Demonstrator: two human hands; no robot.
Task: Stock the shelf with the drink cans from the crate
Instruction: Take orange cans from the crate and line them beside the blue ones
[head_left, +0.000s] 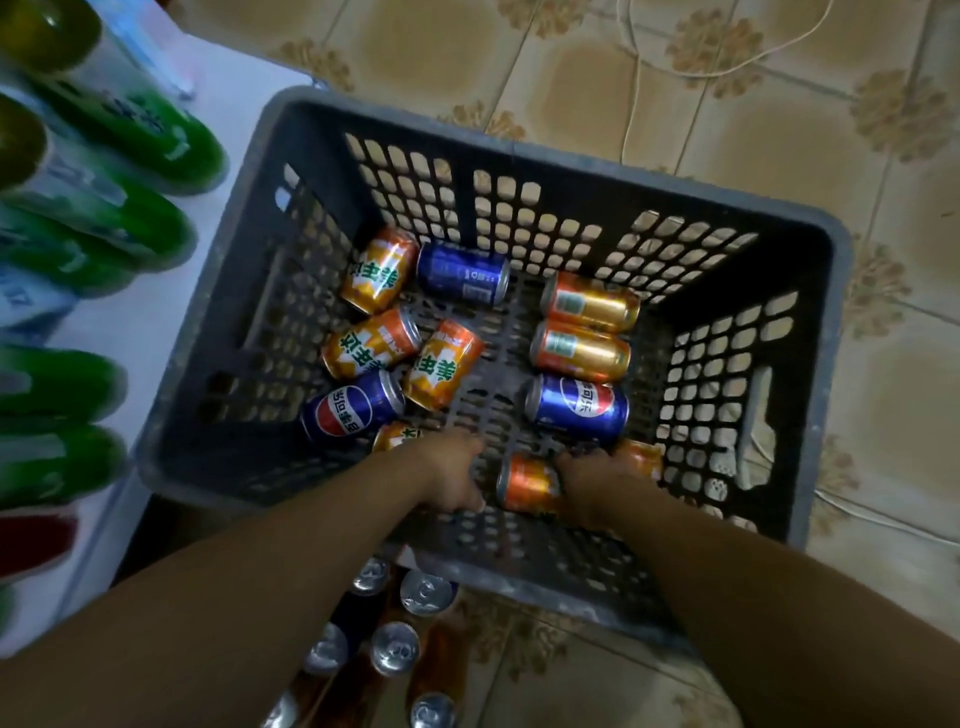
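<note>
A dark grey lattice crate (821, 332) stands on the tiled floor and holds several orange and blue drink cans lying on their sides. Both of my arms reach into its near end. My right hand (592, 480) is closed over the end of an orange can (524, 486); a second orange can (644, 457) shows just behind it. My left hand (452, 475) lies knuckles up, fingers curled down to the crate floor, beside a partly hidden orange can (395, 435). Nothing shows in its grip. Blue cans (576, 408) (353, 408) lie just beyond both hands.
A white shelf (171, 291) runs along the left and carries green bottles (140, 130). Below my arms, upright cans (426, 592) show their silver tops beside the crate's near rim. A white cord (636, 78) trails over the floor tiles behind the crate.
</note>
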